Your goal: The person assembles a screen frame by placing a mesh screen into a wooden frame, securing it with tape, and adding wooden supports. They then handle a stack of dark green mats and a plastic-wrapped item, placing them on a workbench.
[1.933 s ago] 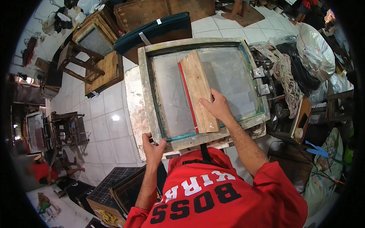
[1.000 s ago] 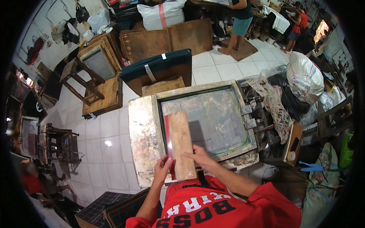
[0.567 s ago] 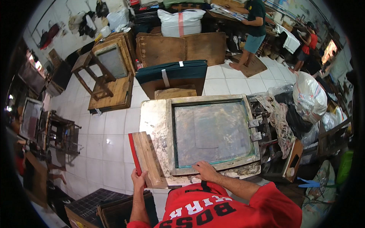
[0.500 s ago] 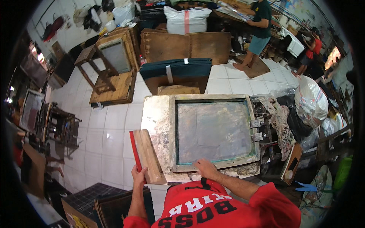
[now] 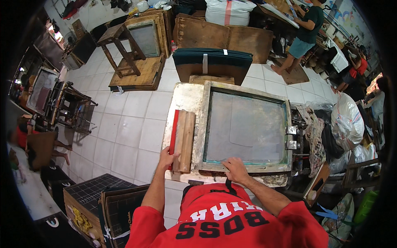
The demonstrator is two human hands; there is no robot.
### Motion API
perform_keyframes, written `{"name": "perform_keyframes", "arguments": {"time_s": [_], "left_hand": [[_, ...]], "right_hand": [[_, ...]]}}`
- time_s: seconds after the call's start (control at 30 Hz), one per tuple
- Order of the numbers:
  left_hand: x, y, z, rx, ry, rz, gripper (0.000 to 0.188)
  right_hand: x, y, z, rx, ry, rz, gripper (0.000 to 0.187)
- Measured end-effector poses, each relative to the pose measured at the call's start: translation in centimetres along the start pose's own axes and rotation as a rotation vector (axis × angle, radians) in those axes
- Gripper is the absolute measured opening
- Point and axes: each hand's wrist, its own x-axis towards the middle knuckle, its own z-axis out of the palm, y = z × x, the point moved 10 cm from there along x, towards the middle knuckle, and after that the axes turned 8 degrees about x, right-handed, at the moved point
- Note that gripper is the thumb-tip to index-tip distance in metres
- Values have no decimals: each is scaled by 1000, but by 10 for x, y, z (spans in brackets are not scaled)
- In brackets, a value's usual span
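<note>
My left hand (image 5: 168,158) is closed on the red edge of a wooden squeegee (image 5: 184,142). The squeegee lies lengthwise over the left part of a worn, light-coloured board (image 5: 185,99), close beside a screen printing frame (image 5: 203,120). Grey mesh (image 5: 252,120) stretches across this wooden frame, with a thin line showing in it. Curled over the frame's near bar is my right hand (image 5: 236,169); its fingertips rest at the inner edge. Two metal hinge clamps (image 5: 291,137) hold the frame's right side. Whether anything lies beneath the frame is hidden.
Beyond the board stands a stack of dark-topped panels (image 5: 213,64). A wooden stool (image 5: 120,45) stands far left on boards. Plastic sacks (image 5: 346,120) and a rag (image 5: 316,132) crowd the right. Stacked boxes (image 5: 95,192) sit near left. A co-worker (image 5: 308,33) stands far right.
The squeegee has swung from a slant to nearly parallel with the frame's left bar and moved further onto the board, my left hand with it. My right hand stays on the frame. The view has shifted.
</note>
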Motion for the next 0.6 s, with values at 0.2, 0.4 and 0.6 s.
{"name": "perform_keyframes", "arguments": {"time_s": [0.2, 0.4, 0.6], "left_hand": [[35, 40, 32, 378, 83, 214, 67], [-5, 83, 50, 865, 328, 174, 84], [-28, 86, 50, 934, 349, 188, 86]], "right_hand": [[-2, 2, 3, -21, 7, 26, 49], [-4, 9, 8, -32, 11, 9, 50], [-5, 8, 3, 18, 38, 16, 50]]}}
